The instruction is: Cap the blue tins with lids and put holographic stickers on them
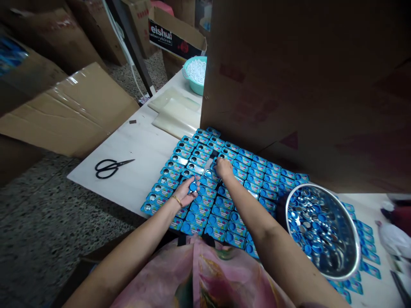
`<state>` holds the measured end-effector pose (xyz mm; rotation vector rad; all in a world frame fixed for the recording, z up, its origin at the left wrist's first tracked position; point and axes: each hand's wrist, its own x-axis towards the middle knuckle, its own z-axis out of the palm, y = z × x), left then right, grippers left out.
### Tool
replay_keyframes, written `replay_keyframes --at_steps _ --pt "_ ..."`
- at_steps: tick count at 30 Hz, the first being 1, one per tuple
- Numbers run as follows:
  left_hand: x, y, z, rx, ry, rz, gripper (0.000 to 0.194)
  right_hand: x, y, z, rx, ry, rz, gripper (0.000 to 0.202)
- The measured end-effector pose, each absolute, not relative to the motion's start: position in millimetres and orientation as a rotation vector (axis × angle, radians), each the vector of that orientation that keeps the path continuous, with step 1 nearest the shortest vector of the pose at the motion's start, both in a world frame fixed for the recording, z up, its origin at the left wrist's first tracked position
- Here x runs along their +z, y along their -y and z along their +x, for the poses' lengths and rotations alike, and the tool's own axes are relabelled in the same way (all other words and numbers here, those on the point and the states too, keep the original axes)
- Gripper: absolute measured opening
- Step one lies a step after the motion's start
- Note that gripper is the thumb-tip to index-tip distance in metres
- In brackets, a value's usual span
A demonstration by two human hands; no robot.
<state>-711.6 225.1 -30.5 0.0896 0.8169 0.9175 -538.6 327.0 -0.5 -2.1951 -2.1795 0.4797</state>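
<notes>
Rows of flat blue printed tins (204, 210) lie side by side in front of me. Many on the right carry a round blue cap, while those on the left show an open round hole. My left hand (183, 194), palm up above the tins, has its fingers curled around small blue caps (193, 186). Just beyond it, my right hand (224, 168) is closed with fingertips down at one of the tins; whatever its fingers pinch is hidden. A steel bowl (357, 250) of loose blue and silvery caps stands to the right of my right forearm.
Black scissors (109, 167) lie on the white table (141, 141) at left. Behind are plastic sheets (176, 115) and a green basin (196, 87) of white pieces. A big cardboard box (289, 94) blocks the far right side. More tins (369, 252) lie beyond the bowl.
</notes>
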Motion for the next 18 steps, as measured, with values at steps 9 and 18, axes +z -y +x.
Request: replay_keyframes --at_steps 9,18 --pt "-23 -225 -710 0.931 -0.913 0.129 0.024 16 -329 -546 0.500 2.275 -2.247 0.039" --pt "-25 -239 -690 1.038 -1.046 -0.010 0.009 0 -246 -569 0.919 2.140 -1.125 0.017"
